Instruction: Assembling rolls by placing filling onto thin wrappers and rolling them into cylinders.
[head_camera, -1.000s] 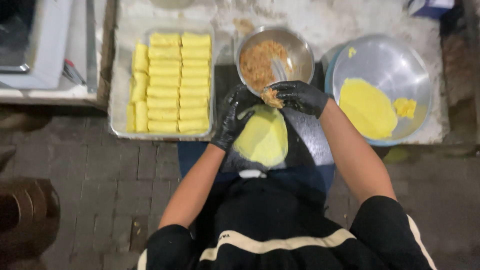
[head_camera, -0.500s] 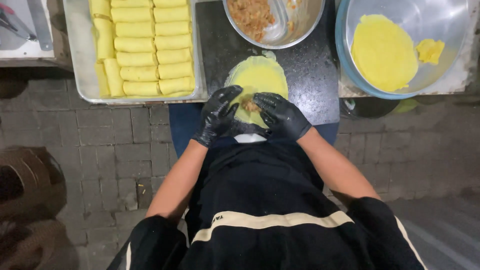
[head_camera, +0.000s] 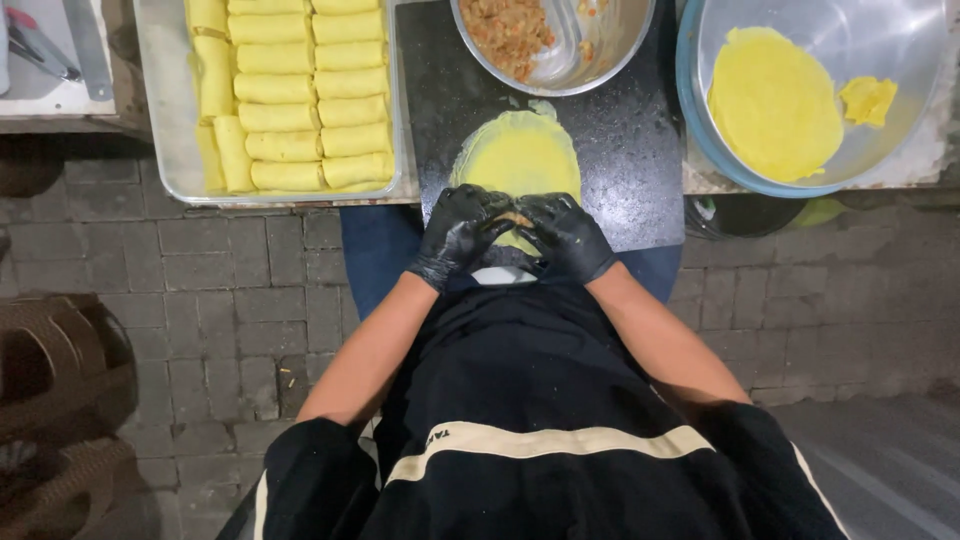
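A round yellow wrapper (head_camera: 520, 155) lies flat on a dark board (head_camera: 620, 150). Both hands wear black gloves. My left hand (head_camera: 462, 232) and my right hand (head_camera: 565, 233) meet at the wrapper's near edge, fingers curled over it and pressing on a bit of brownish filling between them. A metal bowl of orange-brown filling (head_camera: 510, 30) stands just beyond the wrapper. Most of the filling on the wrapper is hidden under my fingers.
A metal tray (head_camera: 160, 110) at the left holds several rolled yellow wrappers (head_camera: 300, 100) in rows. At the right a blue-rimmed metal bowl (head_camera: 900, 130) holds flat yellow wrappers (head_camera: 775, 100). Grey brick paving lies below, with a brown woven chair (head_camera: 50, 400) at the lower left.
My right hand carried filling from the metal bowl to the wrapper's near edge. Both hands came together there, and the view has shifted so the table sits higher in the frame.
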